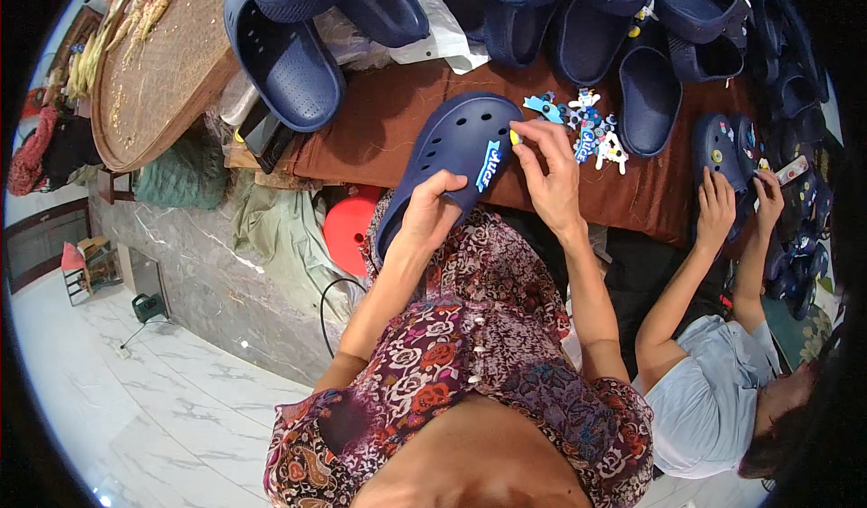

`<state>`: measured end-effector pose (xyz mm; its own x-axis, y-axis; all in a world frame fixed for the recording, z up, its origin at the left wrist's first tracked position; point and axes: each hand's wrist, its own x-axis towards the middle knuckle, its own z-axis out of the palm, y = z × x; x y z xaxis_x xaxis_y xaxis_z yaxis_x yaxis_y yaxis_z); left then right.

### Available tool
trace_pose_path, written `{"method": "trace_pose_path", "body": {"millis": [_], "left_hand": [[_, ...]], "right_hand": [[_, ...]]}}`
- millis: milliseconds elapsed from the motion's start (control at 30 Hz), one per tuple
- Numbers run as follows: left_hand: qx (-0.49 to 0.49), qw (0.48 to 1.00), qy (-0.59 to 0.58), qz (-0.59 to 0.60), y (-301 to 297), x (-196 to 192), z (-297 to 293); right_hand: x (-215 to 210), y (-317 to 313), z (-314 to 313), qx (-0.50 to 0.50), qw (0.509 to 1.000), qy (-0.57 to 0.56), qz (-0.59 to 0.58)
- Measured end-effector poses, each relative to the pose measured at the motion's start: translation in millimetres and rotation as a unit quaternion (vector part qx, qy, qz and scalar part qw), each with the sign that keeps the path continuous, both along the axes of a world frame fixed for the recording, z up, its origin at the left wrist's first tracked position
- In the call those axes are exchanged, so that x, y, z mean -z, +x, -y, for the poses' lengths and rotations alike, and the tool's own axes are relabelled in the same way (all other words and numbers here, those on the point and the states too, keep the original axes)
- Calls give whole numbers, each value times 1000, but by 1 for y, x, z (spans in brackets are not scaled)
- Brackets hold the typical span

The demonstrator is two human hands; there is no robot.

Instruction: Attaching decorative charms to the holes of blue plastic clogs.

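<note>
Got the navy clog [444,151] hanging over the front edge of the brown-covered bench [361,147], toe angled up and right. My left hand [432,212] is wrapped round its side with the thumb on top, and my right hand [551,169] has a small yellow charm [516,136] pinched between thumb and fingertips, right by the toe. Fingers cover part of that piece, so I honestly can't tell whether it touches the clog. Room-wise, there's a decent strip of cover left of the clog, and another between the charm pile [587,124] and the co-worker's hands [715,205] at right. The back is tight, with more navy clogs [650,102] packed close. The one I'm holding looks like matte foam, rounded toe, round holes, flat blue-and-white tag [489,165] on the upper. Pile's all small, glossy, odd-shaped bits. Far left, a big woven tray [172,65] with a curved rim.
</note>
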<state>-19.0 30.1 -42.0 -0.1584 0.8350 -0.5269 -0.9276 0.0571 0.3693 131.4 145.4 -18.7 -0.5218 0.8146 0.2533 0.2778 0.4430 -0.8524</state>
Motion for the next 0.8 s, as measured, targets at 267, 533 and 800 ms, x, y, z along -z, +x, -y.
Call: {"method": "trace_pose_path", "body": {"millis": [267,533,800], "left_hand": [[23,998,-40,-38,5,-4,2],[35,995,-63,-65,14,-16,0],[20,995,-53,-86,20,-26,-1]], "right_hand": [[3,2,-1,-11,998,51,23],[4,3,1,0,998,51,22],[7,6,-2,10,996,84,32]]}}
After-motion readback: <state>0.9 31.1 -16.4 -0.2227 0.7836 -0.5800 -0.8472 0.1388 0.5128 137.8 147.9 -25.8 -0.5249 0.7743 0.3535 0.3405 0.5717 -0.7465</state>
